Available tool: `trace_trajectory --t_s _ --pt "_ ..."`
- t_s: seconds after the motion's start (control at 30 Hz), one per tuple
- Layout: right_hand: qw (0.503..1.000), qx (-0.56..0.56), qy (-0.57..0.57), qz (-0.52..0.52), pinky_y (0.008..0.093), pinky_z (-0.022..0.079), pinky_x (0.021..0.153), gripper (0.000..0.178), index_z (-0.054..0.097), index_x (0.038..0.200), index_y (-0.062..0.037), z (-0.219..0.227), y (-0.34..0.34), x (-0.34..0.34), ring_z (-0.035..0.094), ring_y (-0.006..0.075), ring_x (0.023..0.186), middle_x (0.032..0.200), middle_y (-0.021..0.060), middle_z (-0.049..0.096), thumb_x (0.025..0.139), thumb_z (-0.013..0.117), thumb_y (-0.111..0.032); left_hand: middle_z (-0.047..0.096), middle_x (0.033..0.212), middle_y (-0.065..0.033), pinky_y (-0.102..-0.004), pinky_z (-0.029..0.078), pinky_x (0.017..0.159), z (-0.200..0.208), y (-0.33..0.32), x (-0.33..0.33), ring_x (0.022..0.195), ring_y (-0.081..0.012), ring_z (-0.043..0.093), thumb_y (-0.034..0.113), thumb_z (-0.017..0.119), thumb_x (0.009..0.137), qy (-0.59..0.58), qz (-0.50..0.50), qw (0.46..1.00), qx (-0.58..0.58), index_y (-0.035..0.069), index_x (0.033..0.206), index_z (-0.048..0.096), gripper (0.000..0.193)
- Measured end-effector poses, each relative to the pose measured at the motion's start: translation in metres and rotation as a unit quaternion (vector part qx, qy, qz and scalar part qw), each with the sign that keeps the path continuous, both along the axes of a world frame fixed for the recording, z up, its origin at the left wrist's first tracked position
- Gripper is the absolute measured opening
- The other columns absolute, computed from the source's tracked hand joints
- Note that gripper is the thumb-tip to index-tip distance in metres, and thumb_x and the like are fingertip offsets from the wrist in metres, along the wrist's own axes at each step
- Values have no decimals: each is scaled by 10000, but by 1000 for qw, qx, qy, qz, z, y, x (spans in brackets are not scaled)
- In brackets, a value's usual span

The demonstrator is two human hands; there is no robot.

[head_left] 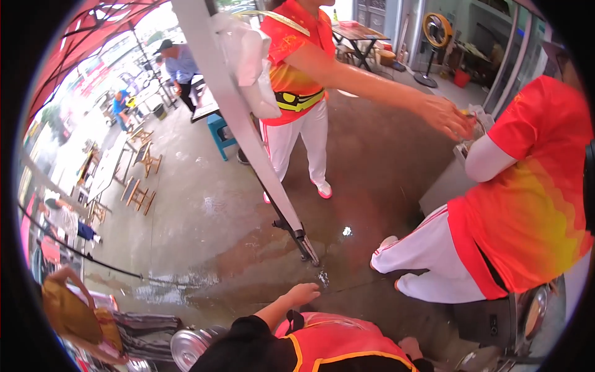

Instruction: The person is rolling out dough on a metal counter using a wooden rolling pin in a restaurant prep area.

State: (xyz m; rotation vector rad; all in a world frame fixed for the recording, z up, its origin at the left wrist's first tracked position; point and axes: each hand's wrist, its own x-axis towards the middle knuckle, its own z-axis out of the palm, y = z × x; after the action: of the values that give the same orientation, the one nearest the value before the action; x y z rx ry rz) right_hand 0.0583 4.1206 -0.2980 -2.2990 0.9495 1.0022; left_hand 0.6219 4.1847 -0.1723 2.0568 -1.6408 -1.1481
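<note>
I see a red apron (pixel 356 340) on the wearer, edged with yellow-orange piping (pixel 365 355) that curves along its near side. Beyond the apron's far edge I make out a paler pink panel (pixel 338 320), with a dark strap loop (pixel 296 320) at its far left corner. Left of the apron is a black sleeve (pixel 246 338), leaving the left hand (pixel 301 294) bare; right of it, the right hand (pixel 409 347) is bare too.

An upright floor fan with a yellow rim and dark stem (pixel 437 30) stands near a red bucket (pixel 462 77). A dark-legged wooden table (pixel 359 32) stands behind, left. A blue plastic stool (pixel 218 129) adjoins a white-topped table (pixel 207 108). A red fabric canopy (pixel 114 15) spans upper left.
</note>
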Motion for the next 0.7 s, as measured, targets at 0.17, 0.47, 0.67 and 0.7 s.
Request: trace_trajectory --t_s 0.17,0.47,0.67,0.7 --pt "876 -94 -276 -384 447 501 817 333 653 1002 -5 123 -40 169 631 385 935 984 200 667 793 607 -261 652 1032 -194 -458 482 834 37 -38 34 974 -386 610 355 535 881 41 0 999 -1 35 1142 585 416" --pt "929 -66 -251 -264 430 498 847 318 637 1006 -7 115 -106 250 637 361 946 982 205 666 806 625 -255 637 1088 -187 -430 467 881 47 -52 78 1040 -367 593 376 545 897 75 112 989 -62 51 1179 576 432" --pt "849 -60 -424 -312 432 497 832 316 617 1032 -18 -18 -170 208 624 369 951 997 205 657 799 635 -230 631 1122 -199 -385 464 894 61 -108 76 1043 -318 609 372 559 904 165 82 982 -45 24 1205 563 460" --pt "927 -60 -299 -219 427 496 839 307 613 1039 -13 96 -157 302 618 365 973 1036 208 648 804 637 -209 633 1117 -201 -379 467 889 69 -85 90 1033 -309 614 369 569 897 146 122 981 -38 21 1204 564 464"
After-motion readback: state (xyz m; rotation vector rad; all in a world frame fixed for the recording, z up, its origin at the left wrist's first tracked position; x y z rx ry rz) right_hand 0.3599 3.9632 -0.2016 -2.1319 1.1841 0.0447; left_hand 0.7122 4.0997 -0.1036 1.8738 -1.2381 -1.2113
